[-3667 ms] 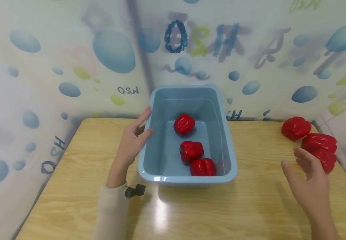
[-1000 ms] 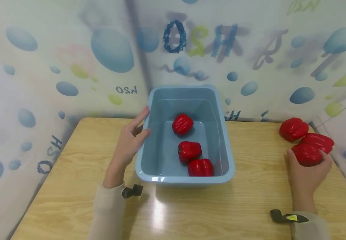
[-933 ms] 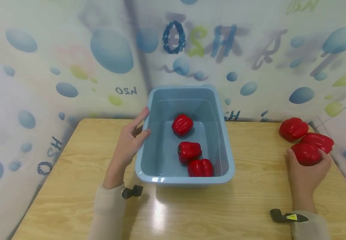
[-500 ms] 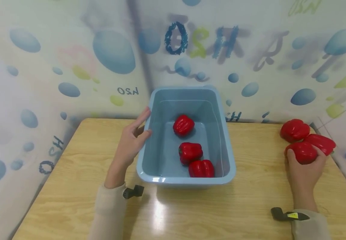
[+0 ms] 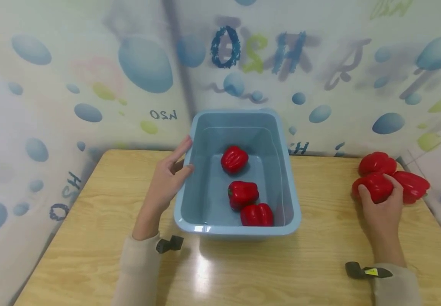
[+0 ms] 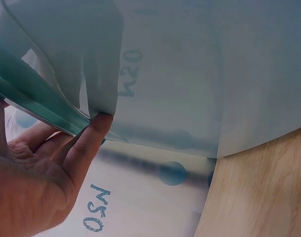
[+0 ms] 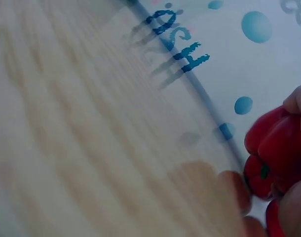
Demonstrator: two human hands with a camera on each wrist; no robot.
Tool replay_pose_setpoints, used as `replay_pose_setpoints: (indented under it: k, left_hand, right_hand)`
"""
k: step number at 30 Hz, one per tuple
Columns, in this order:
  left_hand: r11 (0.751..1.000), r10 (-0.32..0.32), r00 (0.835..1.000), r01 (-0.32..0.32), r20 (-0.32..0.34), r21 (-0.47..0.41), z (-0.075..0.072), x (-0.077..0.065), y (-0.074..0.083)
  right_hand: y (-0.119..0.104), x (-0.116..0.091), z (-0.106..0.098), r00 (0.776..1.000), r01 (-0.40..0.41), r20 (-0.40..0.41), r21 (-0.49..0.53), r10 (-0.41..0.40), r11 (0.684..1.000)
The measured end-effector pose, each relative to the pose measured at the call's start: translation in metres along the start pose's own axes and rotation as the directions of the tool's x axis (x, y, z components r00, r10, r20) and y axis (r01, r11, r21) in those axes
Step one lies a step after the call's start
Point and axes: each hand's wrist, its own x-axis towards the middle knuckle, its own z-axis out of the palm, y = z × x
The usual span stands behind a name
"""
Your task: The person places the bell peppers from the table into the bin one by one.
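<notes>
In the head view my right hand (image 5: 384, 212) grips a red bell pepper (image 5: 371, 188) by its near side, thumb on one flank and fingers on the other. Part of that bell pepper (image 7: 276, 143) shows at the right edge of the right wrist view. Close behind it lie two more bell peppers, one at the back (image 5: 377, 163) and one to the right (image 5: 411, 186). My left hand (image 5: 166, 178) holds the left rim of a blue plastic bin (image 5: 237, 230). From the left wrist, fingers (image 6: 94, 131) appear at the bin's rim and wall.
Three red bell peppers lie inside the bin: one towards the back (image 5: 234, 160), one mid-floor (image 5: 243, 194) and one by the front wall (image 5: 256, 214). A patterned wall sheet (image 5: 323, 85) rises behind the wooden table (image 5: 274, 267).
My right hand came in from the front right, took hold of the nearest loose bell pepper and has moved it left, away from the right-hand one. My left hand keeps its place on the bin.
</notes>
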Motion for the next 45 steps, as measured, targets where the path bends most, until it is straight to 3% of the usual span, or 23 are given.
replay_pose_setpoints:
  k: [6, 10, 16, 23, 35, 41, 45]
  left_hand:
    - [1.0, 0.015, 1.0, -0.015, 0.004, -0.009, 0.001, 0.002, 0.0]
    - [1.0, 0.016, 1.0, -0.016, 0.001, -0.011, 0.001, 0.001, 0.0]
    - [1.0, 0.007, 1.0, -0.007, 0.0, -0.005, 0.0, 0.0, -0.001]
    - [1.0, 0.011, 1.0, -0.011, 0.003, -0.009, 0.003, 0.0, -0.003]
    - [1.0, -0.01, 1.0, 0.01, -0.007, -0.008, 0.0, 0.0, 0.001]
    - [1.0, 0.005, 1.0, -0.005, -0.007, -0.014, 0.001, 0.0, -0.001]
    - [1.0, 0.006, 1.0, -0.006, -0.004, -0.012, 0.001, 0.0, 0.001]
  right_hand:
    - [-0.022, -0.001, -0.003, 0.993, 0.116, 0.029, -0.032, -0.115, 0.993]
    - [-0.036, -0.005, -0.006, 0.973, 0.219, 0.087, -0.066, -0.214, 0.973]
    - [-0.057, -0.017, -0.008, 0.909, 0.373, 0.231, -0.076, -0.347, 0.925]
    - [-0.083, -0.038, -0.001, 0.841, 0.504, 0.213, 0.025, -0.497, 0.863]
    - [-0.116, -0.065, 0.017, 0.749, 0.585, 0.269, 0.159, -0.605, 0.795]
    - [-0.125, -0.071, 0.026, 0.7, 0.631, 0.29, 0.176, -0.652, 0.755]
    - [-0.128, -0.077, 0.032, 0.696, 0.627, 0.293, 0.196, -0.655, 0.754]
